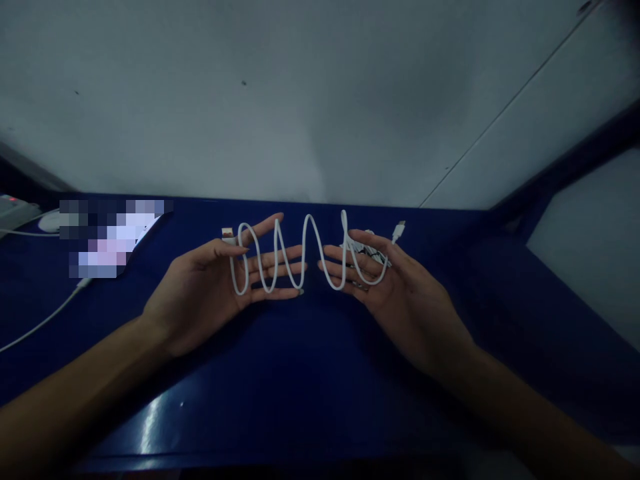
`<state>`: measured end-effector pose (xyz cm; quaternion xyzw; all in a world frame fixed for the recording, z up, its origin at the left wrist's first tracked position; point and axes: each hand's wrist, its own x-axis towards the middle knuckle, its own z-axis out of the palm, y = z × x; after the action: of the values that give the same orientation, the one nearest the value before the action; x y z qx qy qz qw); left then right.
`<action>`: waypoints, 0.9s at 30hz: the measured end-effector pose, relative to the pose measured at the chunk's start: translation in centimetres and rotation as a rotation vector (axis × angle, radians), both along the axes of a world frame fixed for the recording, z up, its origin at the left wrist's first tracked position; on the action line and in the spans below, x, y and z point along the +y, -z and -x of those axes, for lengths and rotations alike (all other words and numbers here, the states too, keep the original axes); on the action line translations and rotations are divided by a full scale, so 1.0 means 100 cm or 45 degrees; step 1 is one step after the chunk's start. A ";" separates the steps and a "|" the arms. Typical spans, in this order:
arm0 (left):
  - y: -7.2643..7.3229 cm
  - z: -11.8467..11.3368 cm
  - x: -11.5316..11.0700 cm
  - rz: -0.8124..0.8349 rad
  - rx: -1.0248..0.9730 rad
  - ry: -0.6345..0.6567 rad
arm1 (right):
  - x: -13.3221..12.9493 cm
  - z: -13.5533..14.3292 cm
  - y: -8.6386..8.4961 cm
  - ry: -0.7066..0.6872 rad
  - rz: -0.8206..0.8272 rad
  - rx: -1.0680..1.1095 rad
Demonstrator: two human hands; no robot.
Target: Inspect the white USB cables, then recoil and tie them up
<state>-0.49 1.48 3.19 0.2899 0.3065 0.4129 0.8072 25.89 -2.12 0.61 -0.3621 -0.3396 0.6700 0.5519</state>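
A white USB charging cable [303, 248] is stretched in loose, springy loops between my two hands, above a blue surface. My left hand [205, 287] holds one end, thumb over the cable beside the larger USB plug [228, 234]; its other fingers are extended behind the loops. My right hand [400, 293] supports the other end, palm up, with the thumb along the cable. The smaller plug [399, 231] sticks up past that thumb. Partly hidden behind the right fingers is a crumpled black-and-white item [367, 249] that I cannot make out.
A blurred-out device with a lit screen [107, 243] lies at the left, with a white cord [50, 317] plugged into it. Farther left are a white object with a red light [15, 208] and more cord. A pale wall [280, 133] rises behind the blue tabletop [300, 373].
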 end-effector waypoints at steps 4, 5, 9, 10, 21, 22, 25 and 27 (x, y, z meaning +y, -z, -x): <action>0.000 0.000 -0.002 0.010 -0.007 0.029 | 0.001 -0.001 0.002 0.028 -0.004 -0.002; -0.001 0.000 -0.002 0.012 -0.004 0.038 | 0.001 -0.001 0.002 0.032 -0.006 -0.002; 0.000 -0.001 -0.001 0.012 -0.023 0.030 | 0.002 -0.002 0.003 0.043 -0.021 0.003; 0.000 -0.001 -0.001 0.012 -0.039 0.023 | 0.002 -0.002 0.003 0.042 -0.023 0.002; 0.000 -0.003 -0.006 0.048 -0.017 -0.032 | 0.001 0.002 -0.003 -0.048 0.002 -0.082; 0.000 -0.003 -0.006 0.044 -0.033 -0.017 | 0.001 0.002 -0.004 -0.060 0.001 -0.089; 0.001 -0.006 -0.006 0.047 -0.078 0.025 | 0.001 0.005 -0.007 -0.113 -0.013 -0.098; 0.000 -0.007 -0.007 0.053 -0.082 0.023 | 0.001 0.008 -0.009 -0.127 -0.014 -0.107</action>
<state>0.25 0.74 3.22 0.2623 0.2862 0.4082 0.8262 25.11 -2.02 1.47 -0.3696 -0.3837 0.6790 0.5050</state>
